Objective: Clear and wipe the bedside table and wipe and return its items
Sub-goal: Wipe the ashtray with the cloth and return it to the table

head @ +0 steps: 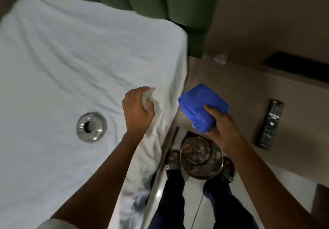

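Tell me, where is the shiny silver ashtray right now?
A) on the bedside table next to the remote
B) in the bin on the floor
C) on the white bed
C: the silver ashtray lies on the white bed sheet, left of the left hand.

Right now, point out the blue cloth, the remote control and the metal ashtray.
blue cloth (201, 104): head view, on its folded upper face above the thumb.
remote control (270, 124): head view, on its button panel, mid-length.
metal ashtray (97, 131): head view, on its shiny rim, right of the centre hole.
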A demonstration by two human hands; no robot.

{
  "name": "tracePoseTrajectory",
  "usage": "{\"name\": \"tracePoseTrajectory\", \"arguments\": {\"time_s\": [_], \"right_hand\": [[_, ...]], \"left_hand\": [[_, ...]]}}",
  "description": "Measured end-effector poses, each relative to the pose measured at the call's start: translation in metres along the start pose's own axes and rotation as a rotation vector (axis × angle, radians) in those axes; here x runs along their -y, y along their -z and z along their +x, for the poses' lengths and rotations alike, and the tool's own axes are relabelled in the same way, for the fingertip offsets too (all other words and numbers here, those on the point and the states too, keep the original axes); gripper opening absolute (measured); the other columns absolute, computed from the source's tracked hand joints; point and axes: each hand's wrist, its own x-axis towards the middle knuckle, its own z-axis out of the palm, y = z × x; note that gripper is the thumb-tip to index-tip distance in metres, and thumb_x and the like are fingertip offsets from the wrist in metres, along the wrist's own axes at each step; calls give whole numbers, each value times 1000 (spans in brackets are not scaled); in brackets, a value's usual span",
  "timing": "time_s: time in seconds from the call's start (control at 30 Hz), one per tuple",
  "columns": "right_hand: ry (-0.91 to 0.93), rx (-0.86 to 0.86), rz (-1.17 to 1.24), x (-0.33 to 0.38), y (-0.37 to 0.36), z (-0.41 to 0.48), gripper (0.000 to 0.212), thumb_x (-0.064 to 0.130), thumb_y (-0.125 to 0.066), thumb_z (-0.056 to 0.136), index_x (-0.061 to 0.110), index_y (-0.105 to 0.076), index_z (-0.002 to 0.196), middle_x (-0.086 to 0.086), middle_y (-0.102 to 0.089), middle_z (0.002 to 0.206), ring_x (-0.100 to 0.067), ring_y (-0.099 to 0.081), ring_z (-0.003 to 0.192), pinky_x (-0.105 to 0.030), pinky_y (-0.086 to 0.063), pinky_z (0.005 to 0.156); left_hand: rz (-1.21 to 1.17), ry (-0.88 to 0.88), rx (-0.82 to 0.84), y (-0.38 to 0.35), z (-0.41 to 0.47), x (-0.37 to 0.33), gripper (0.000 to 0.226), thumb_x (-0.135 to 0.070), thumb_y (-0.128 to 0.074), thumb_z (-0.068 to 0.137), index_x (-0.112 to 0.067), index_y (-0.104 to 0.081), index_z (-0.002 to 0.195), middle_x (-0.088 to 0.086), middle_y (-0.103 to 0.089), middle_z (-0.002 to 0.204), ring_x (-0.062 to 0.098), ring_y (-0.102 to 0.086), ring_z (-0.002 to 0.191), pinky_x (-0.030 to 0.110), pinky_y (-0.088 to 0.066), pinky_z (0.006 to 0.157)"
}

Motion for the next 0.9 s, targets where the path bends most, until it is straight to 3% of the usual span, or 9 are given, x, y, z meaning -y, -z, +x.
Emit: {"name": "tracePoseTrajectory", "arguments": {"time_s": [0.13,0.23,0.33,0.43,0.5,0.6,0.7,0.83,0.9], "right_hand": [[-22,144,-185,-14,-48,-6,81,50,-84,52,20,-60,123,-4,-68,119,-24,-66,107,-41,-57,79],[-12,173,-299,-30,-76,-9,62,45,-80,63,17,-65,117,-11,-69,115,-30,-67,103,-49,-53,89],[-8,136,-369,-42,-91,-8,37,29,-73,80,13,-66,113,-15,-70,112,-33,-67,102,-56,-50,94],[4,108,-430,-53,-101,-7,32,27,-72,80,12,-66,109,-15,-71,109,-34,-67,101,-58,-49,94],[30,80,-465,-59,-107,-7,32,27,-72,81,12,-65,109,-15,-71,108,-32,-68,99,-56,-51,93],[167,55,-539,-61,-116,-11,28,16,-66,86,11,-61,113,-8,-69,108,-16,-68,95,-33,-56,83],[358,60,-700,-60,-126,-18,35,9,-61,89,24,-56,120,15,-63,112,7,-61,96,-12,-49,81],[582,29,-940,-63,-132,-18,53,7,-57,89,16,-42,139,0,-46,143,-16,-44,130,-34,-39,108],[640,-6,-1046,-58,-127,-17,59,12,-52,86,15,-36,143,-8,-38,150,-26,-38,135,-44,-39,109]], "left_hand": [[257,176,-106,64,-21,67,44,-36,-60,84,-11,-59,119,10,-63,118,31,-56,109,39,-41,93],[277,587,-106,100,-43,120,58,-46,-49,89,-6,-52,130,20,-55,130,40,-52,117,48,-43,95],[108,934,1,120,-53,146,63,-61,-42,89,-9,-64,116,17,-66,114,39,-58,110,43,-46,90],[-43,964,55,121,-53,149,48,-57,-61,84,-11,-69,96,6,-68,91,30,-63,96,36,-48,81],[-153,994,15,118,-50,145,46,-53,-73,75,-16,-64,101,0,-66,94,25,-65,98,39,-52,88],[-429,1025,-82,115,-43,129,52,-39,-84,68,-21,-56,109,6,-69,101,25,-68,97,47,-57,87],[-689,961,-70,109,-30,90,49,-17,-81,75,-11,-56,116,19,-70,103,22,-70,86,36,-61,70],[-827,851,85,86,-27,30,33,-15,-72,84,-14,-66,117,13,-75,103,19,-72,87,31,-60,73],[-892,805,180,75,-28,8,30,-16,-66,89,-17,-67,119,7,-75,105,18,-72,96,29,-60,76]]}}
